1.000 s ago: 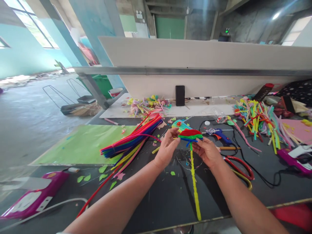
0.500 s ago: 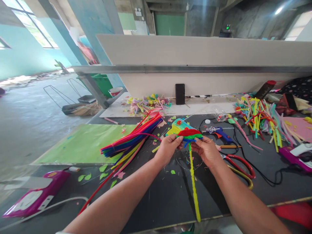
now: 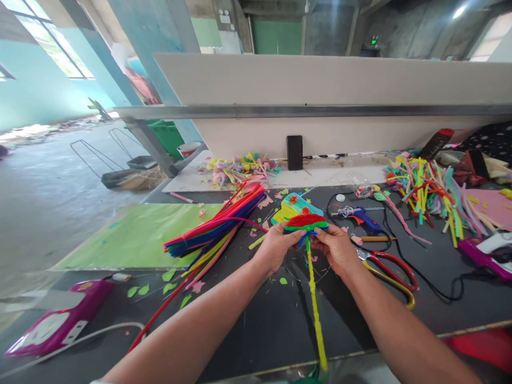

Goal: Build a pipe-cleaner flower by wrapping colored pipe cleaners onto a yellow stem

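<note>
Between my two hands is a pipe-cleaner piece (image 3: 306, 221) with red, green and blue bands. My left hand (image 3: 279, 244) pinches its left end, thumb on top. My right hand (image 3: 336, 246) is closed on its right end, its fingers partly hidden beneath. A yellow pipe-cleaner stem (image 3: 314, 304) hangs from the piece toward the table's front edge. Just beyond lies a flat pipe-cleaner piece (image 3: 287, 209) in light blue and yellow with small orange-red flowers. Left of my left hand rests a bundle of coloured pipe cleaners (image 3: 220, 224).
Scissors (image 3: 394, 274) and a blue glue gun (image 3: 366, 217) with a black cord lie to the right. A phone (image 3: 295, 152) leans against the back board. Pipe-cleaner piles (image 3: 426, 186) stand at the back. A green sheet (image 3: 132, 234) and a purple device (image 3: 60, 320) are on the left.
Both hands have shifted slightly left with the banded piece, which now tips to show more of its face. A second orange-red flower on the flat piece behind has come into view.
</note>
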Tool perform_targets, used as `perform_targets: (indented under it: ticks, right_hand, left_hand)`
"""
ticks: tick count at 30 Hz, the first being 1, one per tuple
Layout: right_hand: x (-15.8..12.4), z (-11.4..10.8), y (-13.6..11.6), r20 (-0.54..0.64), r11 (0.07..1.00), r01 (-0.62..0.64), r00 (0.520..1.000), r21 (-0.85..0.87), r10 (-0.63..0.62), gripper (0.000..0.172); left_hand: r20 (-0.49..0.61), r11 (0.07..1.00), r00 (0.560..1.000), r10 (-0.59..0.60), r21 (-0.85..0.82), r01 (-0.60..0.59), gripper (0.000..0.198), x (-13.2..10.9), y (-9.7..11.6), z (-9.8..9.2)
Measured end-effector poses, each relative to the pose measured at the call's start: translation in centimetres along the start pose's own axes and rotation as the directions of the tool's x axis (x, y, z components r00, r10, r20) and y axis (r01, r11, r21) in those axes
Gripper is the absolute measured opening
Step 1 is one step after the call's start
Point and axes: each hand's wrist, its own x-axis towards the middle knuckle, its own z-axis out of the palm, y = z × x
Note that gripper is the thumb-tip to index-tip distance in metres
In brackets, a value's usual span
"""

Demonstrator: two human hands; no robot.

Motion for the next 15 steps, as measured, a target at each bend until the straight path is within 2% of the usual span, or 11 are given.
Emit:
perform_targets:
  ticks: [7,15]
  right_hand:
    - [-0.01,-0.04,-0.09,0.015,0.998,0.010,1.000,-0.058,-0.009,0.025]
    - [-0.31,-0.52,-0.89,0.190,0.996,-0.049,0.980,-0.072,0.062,0.020]
  left_hand:
    - [0.076,0.989,0.989,-0.127,-0.070,0.132,0.032,0.28,0.25,-0.58]
    - [0.067,0.985,0.986,-0.151,-0.072,0.155,0.034,0.09,0.80,-0.34]
